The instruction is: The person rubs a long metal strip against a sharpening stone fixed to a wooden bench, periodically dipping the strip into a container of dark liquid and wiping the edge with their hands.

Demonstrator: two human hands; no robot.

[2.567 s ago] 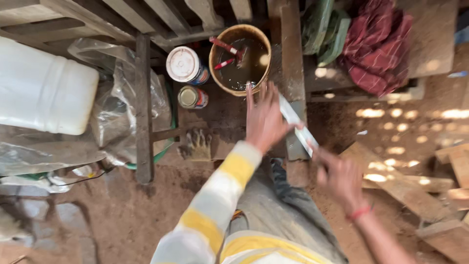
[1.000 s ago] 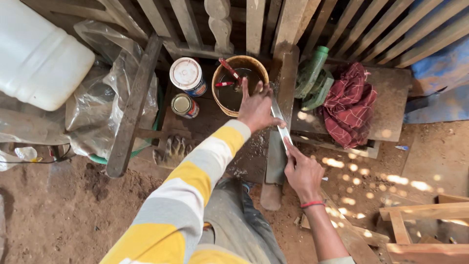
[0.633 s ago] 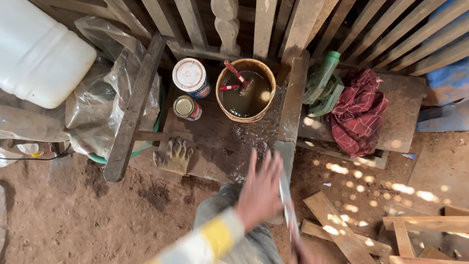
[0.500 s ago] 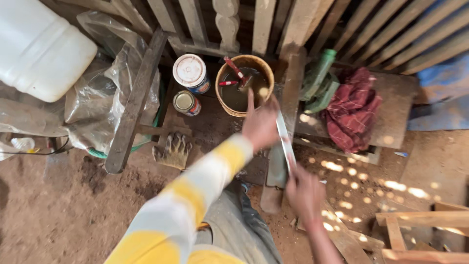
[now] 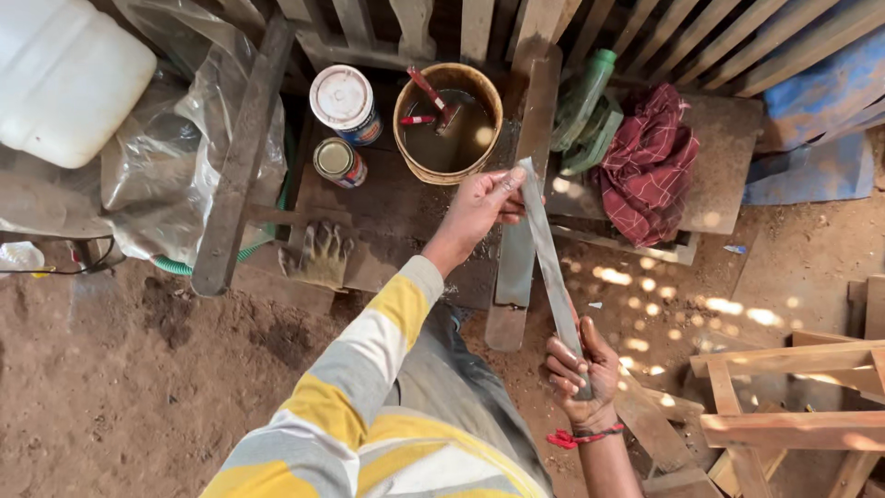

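Left hand (image 5: 481, 205) grips strip (image 5: 550, 267) top end, right hand (image 5: 581, 373) grips bottom end. Strip top just beside bucket (image 5: 448, 123): brown liquid, two brushes (image 5: 430, 99). Two lidded cans (image 5: 341, 111) alongside.

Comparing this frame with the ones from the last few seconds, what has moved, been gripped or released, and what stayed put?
The left hand slid back and forth along the long flat strip; it dropped toward the body, then returned to the far end by the bucket. The right hand kept its grip on the near end throughout. Nothing was released. The bucket, cans, glove and red cloth stayed put.
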